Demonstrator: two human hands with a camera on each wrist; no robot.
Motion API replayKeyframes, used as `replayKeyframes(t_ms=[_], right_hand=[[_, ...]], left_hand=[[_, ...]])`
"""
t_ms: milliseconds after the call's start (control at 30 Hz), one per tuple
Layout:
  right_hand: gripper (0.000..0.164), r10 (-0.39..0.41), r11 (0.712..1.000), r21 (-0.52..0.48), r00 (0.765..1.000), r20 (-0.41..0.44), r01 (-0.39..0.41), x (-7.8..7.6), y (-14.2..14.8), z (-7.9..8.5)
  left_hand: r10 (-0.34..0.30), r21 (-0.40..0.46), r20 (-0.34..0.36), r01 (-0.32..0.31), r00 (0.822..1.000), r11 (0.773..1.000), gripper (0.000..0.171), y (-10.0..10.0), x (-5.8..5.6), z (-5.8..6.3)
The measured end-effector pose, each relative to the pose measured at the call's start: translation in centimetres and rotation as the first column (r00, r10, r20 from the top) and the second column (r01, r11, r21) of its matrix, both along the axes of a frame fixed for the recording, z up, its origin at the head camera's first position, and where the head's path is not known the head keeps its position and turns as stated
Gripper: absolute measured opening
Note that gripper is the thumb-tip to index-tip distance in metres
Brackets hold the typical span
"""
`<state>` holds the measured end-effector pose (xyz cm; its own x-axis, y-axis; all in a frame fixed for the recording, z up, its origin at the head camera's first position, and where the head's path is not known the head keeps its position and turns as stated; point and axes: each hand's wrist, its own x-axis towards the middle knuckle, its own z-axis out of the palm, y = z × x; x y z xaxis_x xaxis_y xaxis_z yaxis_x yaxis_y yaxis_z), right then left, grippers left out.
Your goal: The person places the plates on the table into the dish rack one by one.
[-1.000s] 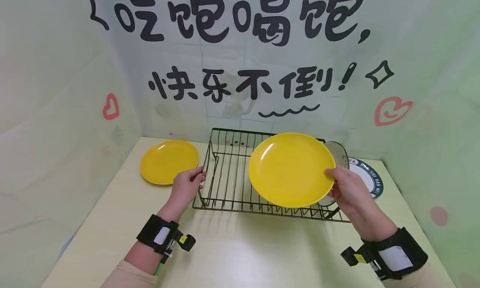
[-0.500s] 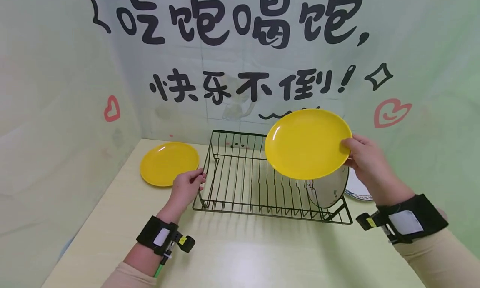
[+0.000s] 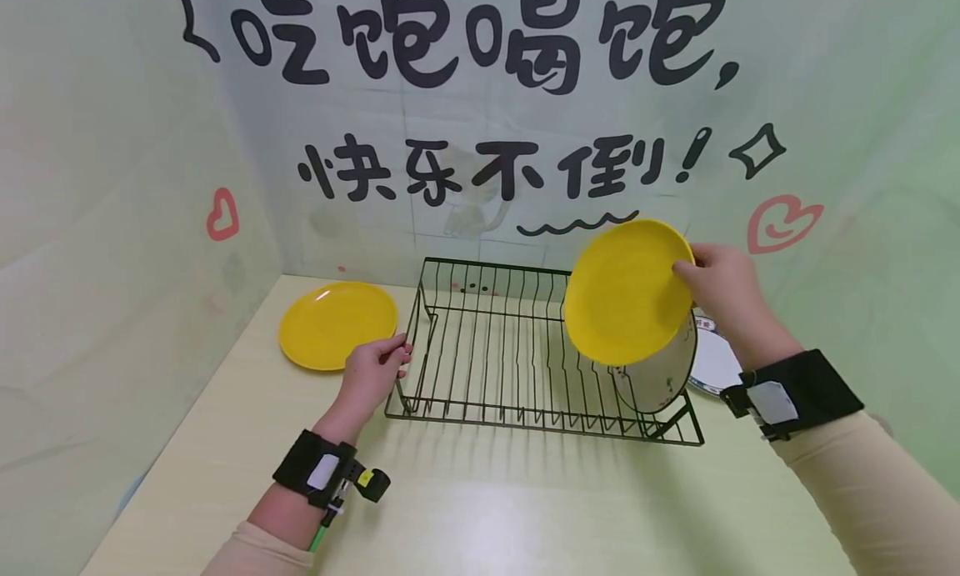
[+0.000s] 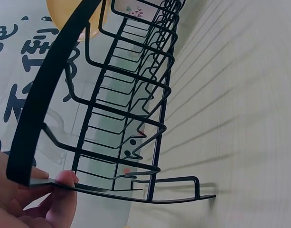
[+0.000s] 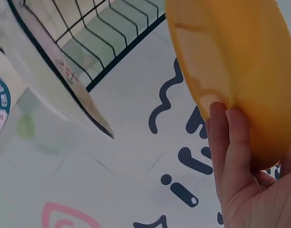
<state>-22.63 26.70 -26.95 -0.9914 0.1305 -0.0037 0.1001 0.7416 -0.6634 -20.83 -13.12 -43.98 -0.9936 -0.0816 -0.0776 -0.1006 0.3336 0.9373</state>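
Note:
My right hand (image 3: 723, 288) pinches a yellow plate (image 3: 628, 293) by its right edge, thumb on the front face. In the right wrist view the fingers (image 5: 238, 142) lie along the back of that plate. The plate is held tilted above the right part of a black wire dish rack (image 3: 517, 351). A white plate with a dark rim (image 3: 660, 376) stands in the rack's right end, partly hidden behind the yellow one. My left hand (image 3: 372, 376) grips the rack's left end frame; the left wrist view shows thumb and fingertips (image 4: 64, 183) around the flat metal bar.
Another yellow plate (image 3: 337, 326) lies on the table left of the rack. To the right, a white plate with a patterned blue rim (image 3: 716, 363) lies partly behind my right wrist. A cloth with large lettering hangs right behind the rack.
The yellow plate in my right hand has gone up and right from in front of the rack, then turned to a steeper, narrower angle. My left hand stays on the rack.

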Motion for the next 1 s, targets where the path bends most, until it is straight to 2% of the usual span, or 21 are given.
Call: replayKeyframes(t_ms=[100, 200, 367, 567, 1000], right_hand=[[0.04, 0.027, 0.991, 0.133, 0.999, -0.019, -0.024, -0.5, -0.6, 0.3], [0.028, 0.051, 0.968, 0.246, 0.999, -0.018, -0.046, -0.8, -0.9, 0.4], [0.023, 0.07, 0.93, 0.361, 0.997, 0.029, -0.076, -1.4, -1.2, 0.4], [0.021, 0.093, 0.906, 0.409, 0.994, 0.053, -0.106, -2.2, -1.4, -0.1], [0.016, 0.124, 0.908, 0.396, 0.991, 0.054, -0.136, -3.2, -1.3, -2.5]], left_hand=[[0.004, 0.008, 0.002, -0.004, 1.0, 1.0, 0.038, 0.1, 0.1, -0.1], [-0.002, 0.029, 0.01, 0.002, 1.0, 1.0, 0.038, 0.1, 0.2, -0.1], [-0.004, 0.059, 0.009, 0.004, 1.0, 0.998, 0.038, 0.0, 0.2, -0.1], [-0.006, 0.062, 0.001, 0.006, 1.0, 0.998, 0.039, -0.3, 0.2, 0.1], [-0.004, 0.042, -0.008, 0.004, 1.0, 0.999, 0.038, -0.2, 0.2, 0.0]])
